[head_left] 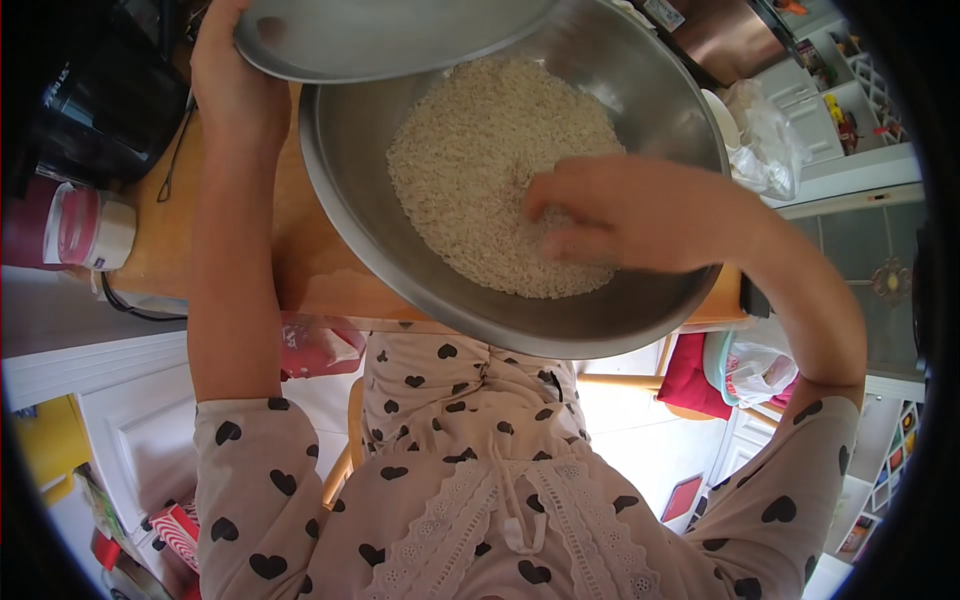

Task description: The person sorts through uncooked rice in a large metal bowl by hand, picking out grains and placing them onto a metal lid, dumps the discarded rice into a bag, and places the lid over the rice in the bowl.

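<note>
A wide stainless steel bowl (345, 215) stands on the wooden counter and leans slightly toward me. White uncooked rice (480, 170) forms a broad heap inside it. Over the bowl's far left rim, my left hand (235, 80) grips the edge of a round, shallow metal plate (390, 35); its fingers are mostly hidden and the plate runs out of view at the top. My right hand (620, 210) reaches in from the right, fingers curled at the rice surface and smeared by motion. What lies between those fingertips is hidden.
On the wooden counter (310, 260), a black appliance (115, 100) and a pink-and-white jar (90, 225) stand at left. A clear plastic bag (765, 140) lies right of the bowl. Below, a stool with a red cushion (690, 375) is at right.
</note>
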### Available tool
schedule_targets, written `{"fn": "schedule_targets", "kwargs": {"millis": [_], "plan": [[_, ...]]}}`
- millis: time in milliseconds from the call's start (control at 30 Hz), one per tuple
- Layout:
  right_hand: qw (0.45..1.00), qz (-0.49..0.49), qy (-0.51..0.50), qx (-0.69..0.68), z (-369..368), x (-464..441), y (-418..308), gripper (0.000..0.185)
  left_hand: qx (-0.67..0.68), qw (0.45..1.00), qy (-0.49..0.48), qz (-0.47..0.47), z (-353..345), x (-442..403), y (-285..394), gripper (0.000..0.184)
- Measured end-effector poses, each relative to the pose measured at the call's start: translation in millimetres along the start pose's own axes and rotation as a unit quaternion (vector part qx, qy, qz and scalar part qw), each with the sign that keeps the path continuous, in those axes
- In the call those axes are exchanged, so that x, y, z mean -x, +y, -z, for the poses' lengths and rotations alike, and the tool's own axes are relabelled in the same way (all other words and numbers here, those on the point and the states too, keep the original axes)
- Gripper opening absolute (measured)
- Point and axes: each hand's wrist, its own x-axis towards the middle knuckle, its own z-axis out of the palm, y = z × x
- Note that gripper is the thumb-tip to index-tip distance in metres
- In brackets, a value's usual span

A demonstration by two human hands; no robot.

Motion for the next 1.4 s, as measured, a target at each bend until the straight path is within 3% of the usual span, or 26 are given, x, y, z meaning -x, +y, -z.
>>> {"fn": "schedule_targets", "kwargs": {"millis": [67, 167, 267, 367, 467, 567, 667, 767, 800, 867, 933, 1000, 1100, 1200, 1300, 1400], "plan": [[1.000, -0.002, 0.000, -0.014, -10.8, 1.6, -12.2, 0.039, -0.033, 0.999, 0.011, 0.005, -7.5, 7.1, 1.3, 0.040], [0.993, 0.076, 0.002, -0.092, -22.7, -7.9, -8.4, 0.038, 0.046, 0.986, -0.157, 0.017, -44.6, 32.5, 12.2, 0.048], [0.955, -0.085, -0.159, -0.237, -0.1, -11.6, -22.5, 0.038, -0.050, 0.985, -0.142, -0.079, -40.6, 28.0, -2.4, 0.052], [0.888, -0.084, -0.150, -0.426, 0.8, -12.2, -8.0, 0.035, -0.045, 0.988, -0.135, -0.062, -43.4, 30.0, 4.1, 0.051], [0.882, -0.077, -0.135, -0.445, 15.8, -7.7, -0.6, 0.033, -0.093, 0.967, -0.222, -0.088, -41.1, 32.3, 14.6, 0.050], [0.877, -0.032, -0.107, -0.467, 40.6, 1.3, 4.0, 0.029, -0.140, 0.975, -0.108, -0.137, -54.8, 41.5, 7.5, 0.049], [0.876, 0.045, -0.074, -0.474, 68.8, 0.5, 5.6, 0.026, -0.146, 0.985, -0.064, -0.073, -44.4, 32.5, 7.7, 0.047], [0.900, 0.030, 0.083, -0.426, 80.1, -15.5, -21.0, 0.023, -0.187, 0.980, -0.038, -0.050, -32.4, 27.4, 5.0, 0.050], [0.910, 0.052, 0.043, -0.410, 87.5, -28.6, -15.7, 0.021, -0.181, 0.982, -0.021, -0.043, -32.9, 27.3, 3.9, 0.050], [0.828, 0.076, -0.169, -0.529, 112.7, -56.3, -0.9, 0.024, -0.165, 0.986, -0.005, -0.028, -33.2, 27.6, 2.1, 0.051], [0.816, 0.075, -0.190, -0.541, 112.6, -69.9, -2.0, 0.023, -0.147, 0.989, -0.007, -0.013, -34.3, 28.0, 1.6, 0.051], [0.887, 0.052, -0.022, -0.458, 98.2, -77.7, -7.5, 0.015, -0.150, 0.989, -0.016, -0.002, -33.6, 28.0, 2.5, 0.050], [0.894, 0.072, 0.013, -0.441, 113.8, -73.2, -5.2, 0.014, -0.167, 0.986, -0.024, 0.001, -33.5, 29.1, 2.7, 0.048], [0.905, -0.004, 0.013, -0.426, 118.4, -65.6, -23.0, 0.014, -0.162, 0.986, -0.033, 0.000, -30.6, 26.5, 2.0, 0.046], [0.910, 0.049, -0.053, -0.409, 120.2, -79.4, -16.7, 0.014, -0.148, 0.988, -0.034, 0.003, -30.9, 27.0, 2.1, 0.046], [0.911, 0.045, 0.053, -0.407, 130.2, -82.7, -16.9, 0.015, -0.161, 0.985, -0.056, 0.020, -28.8, 25.5, 4.0, 0.046]]}}
